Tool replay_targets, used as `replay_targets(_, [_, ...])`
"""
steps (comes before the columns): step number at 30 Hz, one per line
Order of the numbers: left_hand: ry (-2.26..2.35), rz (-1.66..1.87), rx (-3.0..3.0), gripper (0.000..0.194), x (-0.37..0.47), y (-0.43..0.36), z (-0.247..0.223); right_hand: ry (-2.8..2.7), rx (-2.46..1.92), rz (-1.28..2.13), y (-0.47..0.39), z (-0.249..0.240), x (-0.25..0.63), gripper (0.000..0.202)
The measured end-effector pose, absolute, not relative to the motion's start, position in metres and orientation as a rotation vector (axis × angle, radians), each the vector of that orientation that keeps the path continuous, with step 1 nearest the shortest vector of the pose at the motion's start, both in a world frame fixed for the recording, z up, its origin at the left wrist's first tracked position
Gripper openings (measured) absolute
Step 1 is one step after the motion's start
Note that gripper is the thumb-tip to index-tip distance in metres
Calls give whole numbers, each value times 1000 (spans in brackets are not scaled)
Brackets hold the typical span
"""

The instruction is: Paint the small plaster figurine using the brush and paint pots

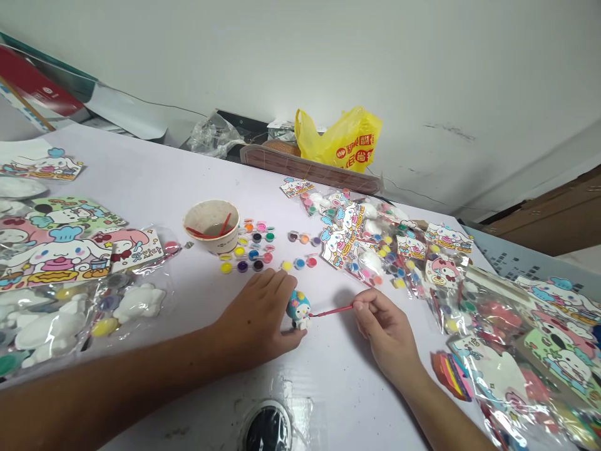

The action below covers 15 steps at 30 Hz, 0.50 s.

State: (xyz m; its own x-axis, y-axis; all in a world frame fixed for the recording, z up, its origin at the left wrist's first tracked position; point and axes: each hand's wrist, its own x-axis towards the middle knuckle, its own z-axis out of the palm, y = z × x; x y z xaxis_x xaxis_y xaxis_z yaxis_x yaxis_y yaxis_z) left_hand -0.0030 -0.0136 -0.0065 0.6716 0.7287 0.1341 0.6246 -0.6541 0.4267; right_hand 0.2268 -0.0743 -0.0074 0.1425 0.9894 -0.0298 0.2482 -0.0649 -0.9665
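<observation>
My left hand (257, 316) grips a small plaster figurine (299, 307), painted blue and white, which stands on the white table (154, 181). In my right hand (382, 329) I pinch a thin red paintbrush (334, 311), and its tip touches the figurine's right side. Just beyond my hands lie several small open paint pots (253, 250) in many colours. A paper cup (212, 225) with another red brush in it stands left of the pots.
Plastic packs of unpainted white figurines and cartoon cards (56, 275) cover the left side. More such packs (498, 326) are piled at the right. A yellow plastic bag (345, 139) and a flat tray sit by the wall. A round black hole (267, 429) lies near the front edge.
</observation>
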Motion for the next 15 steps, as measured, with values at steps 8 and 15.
replay_targets(8, [1035, 483, 2557, 51, -6, -14, -12, -1230, -1484, 989, -74, -8, 226, 39])
replay_targets(15, [1039, 510, 2540, 50, -9, -13, -14, -1193, -1468, 1007, -72, -5, 226, 42])
